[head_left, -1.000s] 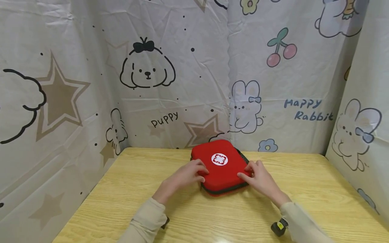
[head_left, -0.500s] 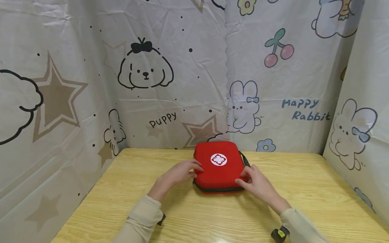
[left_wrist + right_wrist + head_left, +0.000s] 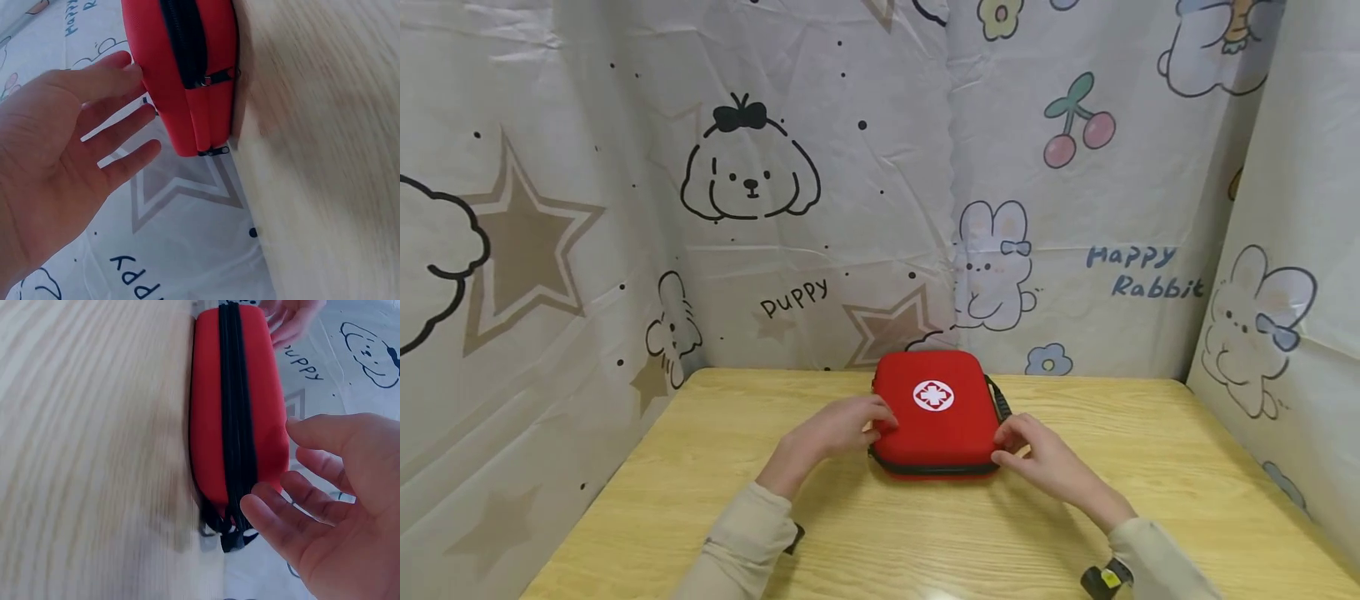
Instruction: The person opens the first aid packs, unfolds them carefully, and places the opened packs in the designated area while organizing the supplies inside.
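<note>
A red first-aid case (image 3: 940,433) with a white round emblem lies flat on the wooden table, its front side facing me. A black zipper (image 3: 234,406) runs round its side, and metal zipper pulls show at one corner in the left wrist view. My left hand (image 3: 842,427) is at the case's left edge, fingers loosely extended, with fingertips at the top surface. At the front right corner is my right hand (image 3: 1045,457), its fingers loosely bent and spread, thumb tip at the top edge. Neither hand grips the case. A black strap (image 3: 998,400) sticks out on the right side.
The light wooden table (image 3: 880,542) extends round the case on all sides. A printed cloth (image 3: 820,167) hangs behind it and along both sides. Each wrist carries a small black camera, the right one (image 3: 1105,579) plainest in the head view.
The first-aid case has turned from a slanted position to sit square to the table's back edge. My right hand's fingers have eased slightly outward at its corner. The head view has shifted slightly.
</note>
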Demonstrator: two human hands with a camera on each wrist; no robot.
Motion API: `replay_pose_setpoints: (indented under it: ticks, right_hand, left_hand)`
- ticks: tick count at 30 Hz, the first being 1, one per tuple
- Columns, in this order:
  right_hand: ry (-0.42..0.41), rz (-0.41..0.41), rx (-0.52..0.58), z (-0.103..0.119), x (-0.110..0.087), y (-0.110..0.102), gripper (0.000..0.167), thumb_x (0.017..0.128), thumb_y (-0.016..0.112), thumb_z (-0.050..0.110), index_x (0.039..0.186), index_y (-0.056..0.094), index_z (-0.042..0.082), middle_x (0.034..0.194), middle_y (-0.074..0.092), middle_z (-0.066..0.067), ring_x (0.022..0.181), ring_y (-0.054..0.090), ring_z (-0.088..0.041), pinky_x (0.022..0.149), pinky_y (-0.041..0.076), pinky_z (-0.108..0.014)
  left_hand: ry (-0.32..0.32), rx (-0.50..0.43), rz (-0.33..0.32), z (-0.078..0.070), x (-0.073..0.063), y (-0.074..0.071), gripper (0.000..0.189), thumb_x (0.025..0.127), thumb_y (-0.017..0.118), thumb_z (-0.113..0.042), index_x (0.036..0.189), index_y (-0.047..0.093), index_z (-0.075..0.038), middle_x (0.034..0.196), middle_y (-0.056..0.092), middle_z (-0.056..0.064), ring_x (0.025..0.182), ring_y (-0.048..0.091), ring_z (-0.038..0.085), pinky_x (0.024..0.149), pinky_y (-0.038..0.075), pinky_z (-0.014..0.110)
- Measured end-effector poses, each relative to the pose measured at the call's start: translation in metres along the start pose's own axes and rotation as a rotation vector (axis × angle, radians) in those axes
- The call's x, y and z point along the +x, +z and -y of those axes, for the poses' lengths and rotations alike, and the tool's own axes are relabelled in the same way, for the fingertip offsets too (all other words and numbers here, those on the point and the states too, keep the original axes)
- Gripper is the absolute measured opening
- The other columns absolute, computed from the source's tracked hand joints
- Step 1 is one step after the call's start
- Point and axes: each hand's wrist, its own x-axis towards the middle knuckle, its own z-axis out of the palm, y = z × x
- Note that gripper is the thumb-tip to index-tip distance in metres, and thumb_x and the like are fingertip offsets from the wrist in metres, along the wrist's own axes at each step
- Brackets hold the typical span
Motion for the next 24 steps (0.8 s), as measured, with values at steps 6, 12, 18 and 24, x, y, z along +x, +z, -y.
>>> replay_pose_setpoints:
  ticks: [6, 12, 18, 24]
  right_hand:
    - [0.002, -0.001, -0.026, -0.009, -0.001, -0.005, 0.012, 0.088, 0.074, 0.014, 0.097, 0.066, 0.014, 0.093, 0.063, 0.003, 0.083, 0.059, -0.004, 0.077, 0.054, -0.031]
    - [0.055, 0.019, -0.039, -0.019, -0.004, -0.01, 0.01, 0.09, 0.072, 0.015, 0.097, 0.066, 0.011, 0.092, 0.065, 0.003, 0.085, 0.061, -0.006, 0.079, 0.054, -0.034]
    - [0.083, 0.032, -0.03, -0.026, -0.003, -0.01, 0.012, 0.091, 0.072, 0.017, 0.099, 0.067, 0.009, 0.095, 0.068, 0.001, 0.086, 0.062, -0.008, 0.079, 0.054, -0.034]
    - [0.092, 0.048, -0.022, -0.028, -0.001, -0.009, 0.016, 0.09, 0.073, 0.016, 0.102, 0.067, 0.008, 0.097, 0.069, -0.002, 0.087, 0.064, -0.013, 0.08, 0.054, -0.037]
  left_hand:
    - [-0.009, 0.038, 0.026, -0.012, 0.006, 0.0, 0.022, 0.093, 0.068, -0.021, 0.114, 0.073, -0.018, 0.112, 0.066, -0.004, 0.105, 0.062, 0.013, 0.097, 0.05, 0.029]
    - [-0.034, 0.092, 0.063, -0.028, 0.021, 0.005, 0.028, 0.092, 0.069, -0.035, 0.118, 0.071, -0.026, 0.117, 0.063, -0.008, 0.107, 0.059, 0.009, 0.097, 0.049, 0.03]
    - [-0.004, 0.124, 0.07, -0.043, 0.036, 0.01, 0.034, 0.09, 0.07, -0.041, 0.122, 0.068, -0.03, 0.126, 0.062, -0.008, 0.116, 0.057, 0.01, 0.101, 0.046, 0.033]
    - [0.061, 0.174, 0.061, -0.057, 0.054, 0.021, 0.041, 0.09, 0.069, -0.047, 0.127, 0.065, -0.031, 0.129, 0.06, -0.009, 0.12, 0.055, 0.009, 0.102, 0.046, 0.03]
